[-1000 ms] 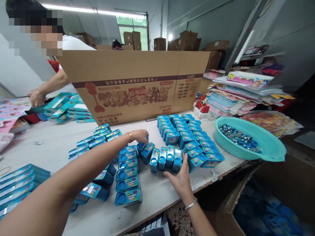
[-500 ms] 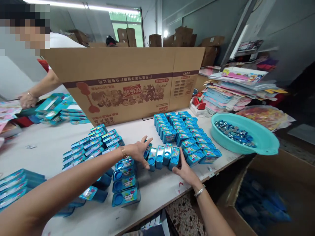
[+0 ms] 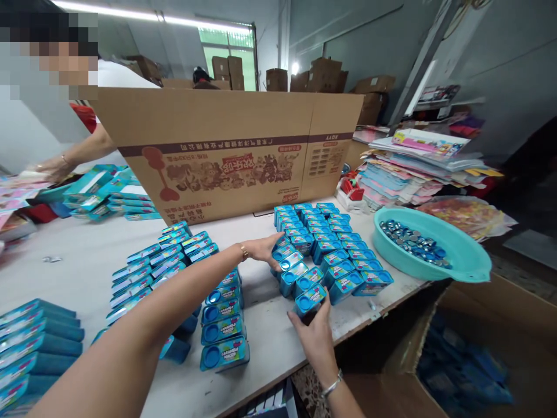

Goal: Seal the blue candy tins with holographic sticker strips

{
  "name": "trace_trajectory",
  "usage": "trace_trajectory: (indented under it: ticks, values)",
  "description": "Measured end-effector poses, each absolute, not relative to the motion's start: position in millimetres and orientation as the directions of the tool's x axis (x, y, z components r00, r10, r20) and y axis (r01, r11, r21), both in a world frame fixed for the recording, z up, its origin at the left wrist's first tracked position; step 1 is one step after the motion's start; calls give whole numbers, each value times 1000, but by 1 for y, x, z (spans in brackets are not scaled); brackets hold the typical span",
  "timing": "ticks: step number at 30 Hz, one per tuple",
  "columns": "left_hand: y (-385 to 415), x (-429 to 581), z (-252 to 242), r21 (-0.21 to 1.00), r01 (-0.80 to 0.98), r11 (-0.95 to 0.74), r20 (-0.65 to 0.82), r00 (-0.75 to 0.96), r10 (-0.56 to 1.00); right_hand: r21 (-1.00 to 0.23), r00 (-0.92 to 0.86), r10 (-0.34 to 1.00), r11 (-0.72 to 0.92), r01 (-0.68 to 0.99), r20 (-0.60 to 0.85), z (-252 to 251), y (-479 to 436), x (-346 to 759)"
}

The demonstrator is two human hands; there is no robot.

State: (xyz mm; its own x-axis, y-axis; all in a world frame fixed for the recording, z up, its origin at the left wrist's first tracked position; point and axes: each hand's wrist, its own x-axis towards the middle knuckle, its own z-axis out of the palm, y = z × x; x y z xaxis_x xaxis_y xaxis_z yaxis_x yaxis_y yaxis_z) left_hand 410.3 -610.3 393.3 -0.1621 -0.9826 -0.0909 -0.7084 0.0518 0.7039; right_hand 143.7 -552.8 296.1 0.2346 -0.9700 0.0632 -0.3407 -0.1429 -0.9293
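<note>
A short slanting row of blue candy boxes (image 3: pixel 293 271), lettered CARAMELO MACIZO and with a round recess on top, stands between my two hands. My left hand (image 3: pixel 262 251) curls its thumb and fingers around the far end of that row. At the near end, my right hand (image 3: pixel 314 332) grips the nearest box (image 3: pixel 311 299) between thumb and fingers. Finished-looking columns of the same boxes (image 3: pixel 343 270) stand close on the right. Another column (image 3: pixel 224 331) stands to the left, partly behind my left forearm.
A turquoise basin (image 3: pixel 435 273) of shiny blue discs (image 3: pixel 411 241) sits on the right, above an open carton (image 3: pixel 391 389). A large cardboard sheet (image 3: pixel 226 116) stands behind. More boxes (image 3: pixel 39 337) lie left. Paper stacks (image 3: pixel 400 168) stand back right; a co-worker's arm (image 3: pixel 89 148) reaches at left.
The short row has turned from crosswise to slanting, nearly parallel to the right columns. My left hand moved right and away; my right hand came nearer to me.
</note>
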Motion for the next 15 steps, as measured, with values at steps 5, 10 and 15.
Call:
trace_trajectory:
  ticks: [5, 10, 15]
  values:
    - [-614, 407, 391, 685, -729, -5, -195, -177, -965, -941, 210, -976, -116, -319, 49, 299, -551, 138]
    - [-587, 388, 389, 536, -844, -9, -128, -70, -989, -937, 262, -963, -150, -317, 66, 305, -556, 134]
    - [-582, 364, 398, 543, -834, -99, -52, 85, -995, -943, 272, -958, -174, -283, 95, 309, -552, 133]
